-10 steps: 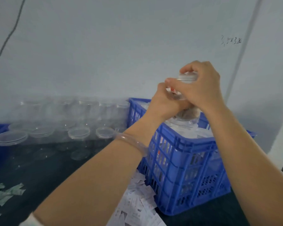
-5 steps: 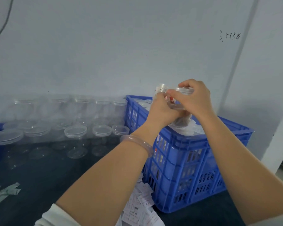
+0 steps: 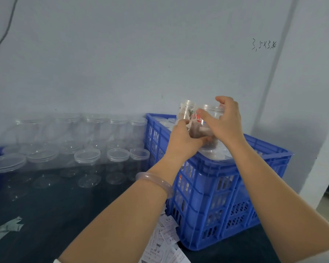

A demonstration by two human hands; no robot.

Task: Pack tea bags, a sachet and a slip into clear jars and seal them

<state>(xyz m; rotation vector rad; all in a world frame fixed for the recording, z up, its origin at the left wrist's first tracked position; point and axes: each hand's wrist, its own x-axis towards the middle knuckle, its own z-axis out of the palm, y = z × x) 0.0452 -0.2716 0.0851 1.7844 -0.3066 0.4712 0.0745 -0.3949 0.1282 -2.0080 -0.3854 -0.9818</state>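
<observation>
Hiding much of the filled jar [image 3: 198,128], the two hands close on it from both sides, so it is hard to tell whether its top carries a lid or only a bare threaded rim. Brown contents and a scrap of red and white show through the clear wall, but they cannot be told apart. A second jar [image 3: 187,111] stands just behind at eleven o'clock, its lower half covered by the left hand. Both forearms run out of the frame at the bottom edge.

The left hand [image 3: 184,143] comes in from seven o'clock and grips the lower body of the filled jar, fingers curled round its near side. The right hand [image 3: 226,126] reaches in from five o'clock and holds the upper part, thumb pressed just below the rim and fingers arched over the far side, the topmost finger lifted clear. The jar is held upright just above the far end of the blue crate [image 3: 217,196], over pale lids lying inside it.

A pale bangle [image 3: 156,182] circles the left wrist. At nine o'clock from the crate, rows of empty jars [image 3: 95,130] stand on the dark table [image 3: 65,202], several capped with loose lids [image 3: 86,155]. Printed slips [image 3: 165,238] lie heaped against the crate's near corner, partly under the left forearm. Greenish sachets [image 3: 4,228] lie at the lower left edge.
</observation>
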